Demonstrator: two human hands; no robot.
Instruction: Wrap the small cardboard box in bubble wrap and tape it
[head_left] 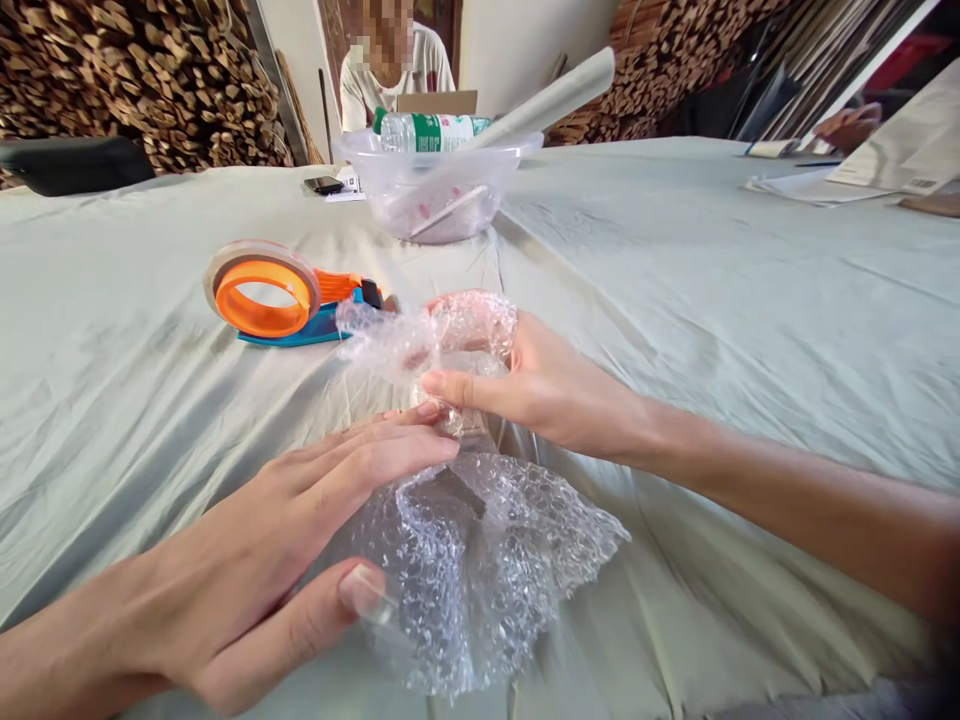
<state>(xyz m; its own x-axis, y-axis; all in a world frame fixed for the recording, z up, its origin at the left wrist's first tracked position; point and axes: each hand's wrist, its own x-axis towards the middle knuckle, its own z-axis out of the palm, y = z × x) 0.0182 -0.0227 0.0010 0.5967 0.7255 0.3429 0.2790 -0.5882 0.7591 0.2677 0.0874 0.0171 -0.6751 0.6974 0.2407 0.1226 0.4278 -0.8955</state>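
Note:
A sheet of clear bubble wrap [510,560] lies in front of me, its near end spread out and its far part bunched around something I cannot make out. My right hand [525,375] is closed on the bunched part, thumb on the near side and fingers behind it, partly covered by the wrap. With fingers stretched out, my left hand [300,530] rests its fingertips against the wrap's left side; the thumb is apart, and a small clear strip seems to cling to its tip. Just beyond stands an orange and blue tape dispenser [334,285] with a roll of tape.
A translucent plastic basin [450,205] holds a green-labelled bottle [427,132] and a long pale roll [559,95]. Beside it lies a phone [324,185]. A person [431,60] sits opposite; another hand [847,125] and papers [817,187] are at right. Wrinkled cloth [720,330] covers the table.

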